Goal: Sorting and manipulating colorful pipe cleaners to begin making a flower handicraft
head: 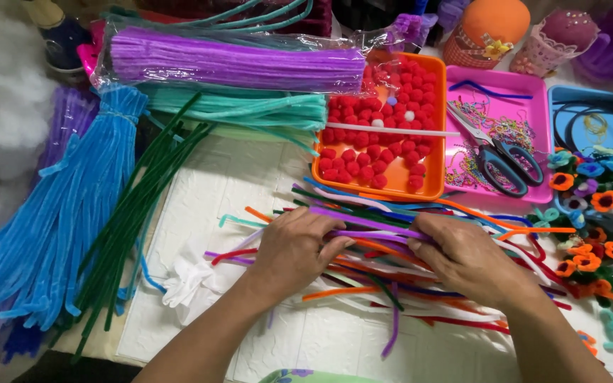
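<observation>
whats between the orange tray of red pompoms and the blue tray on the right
In the head view, a pink tray sits between the orange tray and the blue tray; it holds scissors and small chains.

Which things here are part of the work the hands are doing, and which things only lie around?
In the work:
left hand
right hand
loose mixed-colour pipe cleaners
purple pipe cleaner

Lying around:
scissors
orange tray of red pompoms
blue bundle
bagged purple bundle
finished flowers

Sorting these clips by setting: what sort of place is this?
Probably a home craft table: both hands rest on loose pipe cleaners, with a tray of red pompoms, scissors and finished flowers nearby.
</observation>
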